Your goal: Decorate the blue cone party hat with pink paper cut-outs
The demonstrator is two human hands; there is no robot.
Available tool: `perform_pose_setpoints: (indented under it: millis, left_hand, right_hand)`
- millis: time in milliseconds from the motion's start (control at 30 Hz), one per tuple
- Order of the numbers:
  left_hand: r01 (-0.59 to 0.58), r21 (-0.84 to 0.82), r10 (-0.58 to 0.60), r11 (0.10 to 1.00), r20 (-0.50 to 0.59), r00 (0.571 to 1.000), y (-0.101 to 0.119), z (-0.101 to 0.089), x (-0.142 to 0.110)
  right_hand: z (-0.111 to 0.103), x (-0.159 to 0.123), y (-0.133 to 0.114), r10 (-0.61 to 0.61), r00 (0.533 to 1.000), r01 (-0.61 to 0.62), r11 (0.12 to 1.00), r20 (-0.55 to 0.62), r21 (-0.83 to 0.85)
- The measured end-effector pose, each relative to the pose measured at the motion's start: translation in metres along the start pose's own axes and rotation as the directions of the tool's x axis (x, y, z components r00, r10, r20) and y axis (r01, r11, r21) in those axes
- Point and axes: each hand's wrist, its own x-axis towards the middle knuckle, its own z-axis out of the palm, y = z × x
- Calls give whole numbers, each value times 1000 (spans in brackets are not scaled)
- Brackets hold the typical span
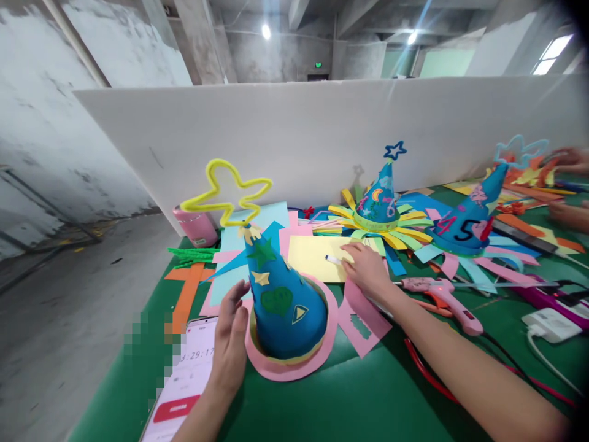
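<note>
A blue cone party hat [288, 310] stands upright in front of me, with green and cream cutouts on it. Its brim is pink, and a yellow pipe-cleaner star [216, 199] tops it. My left hand [232, 337] is at the hat's left side, thumb and fingers apart; whether the fingertips touch it I cannot tell. Over a pale yellow paper sheet [310, 255], my right hand [365, 270] has bent fingers at the end of a white pen [333, 259] with a dark tip. Under my right forearm lies pink paper [361, 328] with a cut-out hole.
A phone [186, 374] lies left. Right are a pink glue gun [444, 298], cords and a white adapter [550, 324]. Two more hats [380, 196] stand behind. Green pipe cleaners [193, 256] lie near a pink canister [197, 227]. Another person's hands [570, 161] are far right; a white board [276, 141] rises behind.
</note>
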Motion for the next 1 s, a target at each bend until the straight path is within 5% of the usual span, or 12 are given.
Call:
perform_pose_setpoints:
  millis: [233, 433, 567, 733, 1000]
  left_hand:
    - [-243, 265, 218, 933, 119, 969, -21, 2, -23]
    - [-199, 366, 131, 909, 202, 970, -23, 7, -31]
    - [-145, 391, 85, 909, 167, 982, -24, 9, -30]
    - [-125, 362, 68, 924, 166, 984, -24, 9, -30]
    - [-114, 303, 62, 946, 175, 983, -27, 6, -32]
  right_hand:
    - [23, 38, -41, -262, 941, 244, 964, 216, 105]
    - [55, 72, -67, -444, 800, 396, 896, 403, 201]
    - [69, 76, -74, -450, 765, 407, 892, 460, 197]
    - [70, 78, -78, -415, 793, 358, 910, 446, 210]
    - [31, 94, -41, -187, 958, 105, 935, 220, 338]
